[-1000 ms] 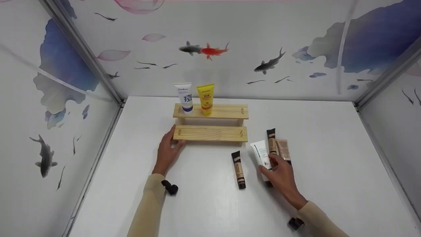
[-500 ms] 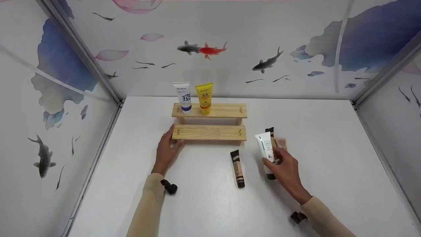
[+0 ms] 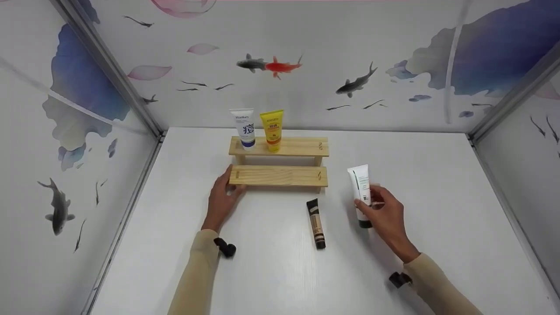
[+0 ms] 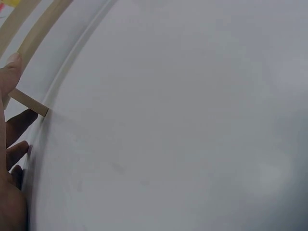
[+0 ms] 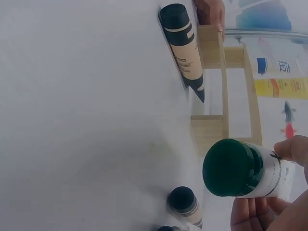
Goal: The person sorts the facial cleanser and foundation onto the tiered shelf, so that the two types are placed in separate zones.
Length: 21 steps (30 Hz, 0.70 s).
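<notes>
White tube (image 3: 360, 186) raised, cap down, near the right end of the wooden stand (image 3: 280, 175)

Furthest left, the left hand (image 3: 222, 201) has stayed put over the last second, its grip narrow on the left end of the stand's front step. The stand sits left of centre, towards the far edge of the counter (image 3: 271, 271). On its rear step a white-and-blue tube (image 3: 245, 129) stands at the left end, with a yellow tube (image 3: 272, 131) just beside it. Further right, a black-and-beige tube (image 3: 316, 224) lies flat in front of the stand.

Next comes the white tube, well in from the counter's right edge. A second ago it lay slanted against its neighbours; now the right hand (image 3: 387, 214) pinches it nearly upright, its green cap (image 5: 226, 168) apparently off the counter. For the work in hand, I judge this leaves it free of the pile and borne by that grip alone. Below it, the right wrist view catches one dark-capped tube (image 5: 182, 198) and part of another; the head view mostly hides them.
</notes>
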Each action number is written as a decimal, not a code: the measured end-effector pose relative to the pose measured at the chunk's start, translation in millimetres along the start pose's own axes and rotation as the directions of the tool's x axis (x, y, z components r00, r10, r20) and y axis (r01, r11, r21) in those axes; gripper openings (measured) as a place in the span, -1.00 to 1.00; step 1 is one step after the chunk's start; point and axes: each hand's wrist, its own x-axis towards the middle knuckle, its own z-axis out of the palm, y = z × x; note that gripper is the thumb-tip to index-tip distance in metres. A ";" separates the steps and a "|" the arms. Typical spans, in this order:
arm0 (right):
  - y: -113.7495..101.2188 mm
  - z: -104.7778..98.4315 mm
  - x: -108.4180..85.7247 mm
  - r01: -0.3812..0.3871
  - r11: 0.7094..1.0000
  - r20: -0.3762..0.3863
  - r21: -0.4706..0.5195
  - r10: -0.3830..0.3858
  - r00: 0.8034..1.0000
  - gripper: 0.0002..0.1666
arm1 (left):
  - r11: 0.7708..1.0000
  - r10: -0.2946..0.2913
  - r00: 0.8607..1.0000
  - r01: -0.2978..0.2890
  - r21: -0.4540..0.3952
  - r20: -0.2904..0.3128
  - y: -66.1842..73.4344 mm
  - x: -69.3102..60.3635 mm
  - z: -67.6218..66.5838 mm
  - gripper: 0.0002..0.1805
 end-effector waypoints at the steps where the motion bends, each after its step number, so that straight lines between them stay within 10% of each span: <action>1: -1.3 -0.8 1.8 -0.001 1.000 -0.003 0.004 0.001 1.000 -0.34 | 1.000 0.002 1.000 -0.002 -0.001 0.001 -0.3 0.2 0.3 0.01; 21: -10.4 -2.4 41.0 0.020 0.999 -0.027 0.041 -0.019 0.999 -0.36 | 1.000 0.027 1.000 -0.027 -0.015 -0.012 -2.8 1.6 1.8 -0.03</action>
